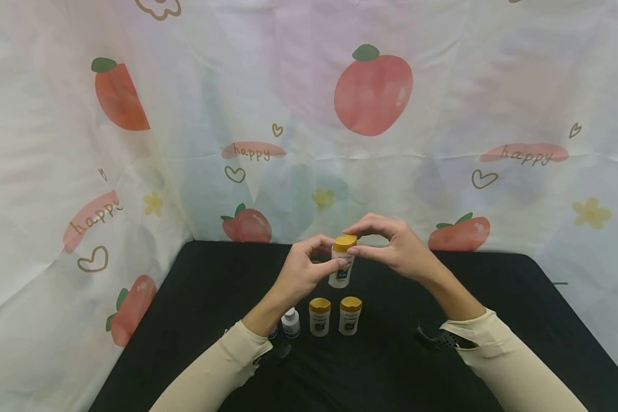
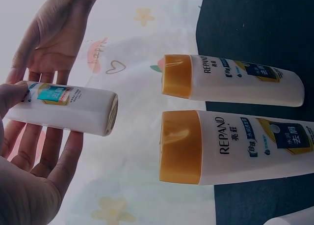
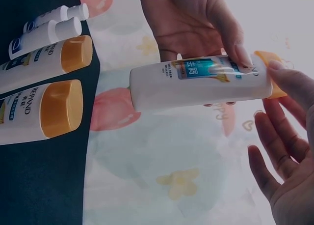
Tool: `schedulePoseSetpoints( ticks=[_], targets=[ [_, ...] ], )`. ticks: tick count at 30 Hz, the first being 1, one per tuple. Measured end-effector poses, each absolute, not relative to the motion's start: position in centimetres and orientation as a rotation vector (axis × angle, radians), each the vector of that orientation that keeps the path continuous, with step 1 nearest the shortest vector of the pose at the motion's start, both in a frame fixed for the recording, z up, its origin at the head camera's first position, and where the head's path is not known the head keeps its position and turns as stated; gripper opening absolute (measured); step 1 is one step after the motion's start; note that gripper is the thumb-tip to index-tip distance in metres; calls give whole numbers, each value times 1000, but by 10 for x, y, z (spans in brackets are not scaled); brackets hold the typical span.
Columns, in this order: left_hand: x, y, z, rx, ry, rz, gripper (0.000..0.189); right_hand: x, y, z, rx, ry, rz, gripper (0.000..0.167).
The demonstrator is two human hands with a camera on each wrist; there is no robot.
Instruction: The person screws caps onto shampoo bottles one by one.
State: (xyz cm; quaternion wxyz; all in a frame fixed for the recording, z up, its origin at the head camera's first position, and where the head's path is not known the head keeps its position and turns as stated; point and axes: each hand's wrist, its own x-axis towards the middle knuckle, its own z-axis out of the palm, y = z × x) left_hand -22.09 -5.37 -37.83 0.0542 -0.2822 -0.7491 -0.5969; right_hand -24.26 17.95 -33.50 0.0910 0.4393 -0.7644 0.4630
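Observation:
A white shampoo bottle with a gold cap (image 1: 342, 269) is held upright, slightly tilted, above the black table. My left hand (image 1: 305, 269) grips its body, thumb across the label and fingers behind, as the left wrist view shows. At the top, my right hand (image 1: 399, 249) pinches the gold cap (image 3: 277, 82) between thumb and fingers; its other fingers are spread loosely in the right wrist view. Two matching shampoo bottles, one on the left (image 1: 319, 317) and one on the right (image 1: 349, 316), stand on the table below the hands.
Small white bottles (image 1: 290, 323) stand left of the shampoo bottles, one partly hidden by the left forearm. The black table (image 1: 391, 366) ends at a fabric backdrop (image 1: 309, 189) printed with fruit, hearts and flowers.

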Motion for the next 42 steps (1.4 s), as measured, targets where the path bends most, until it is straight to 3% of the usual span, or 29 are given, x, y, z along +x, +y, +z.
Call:
schedulePoseSetpoints(
  ticks=[42],
  targets=[
    [-223,-52,-381,-834,-2275,-1777,19,-238,168,-340,1072,-2366,1395,19]
  ],
)
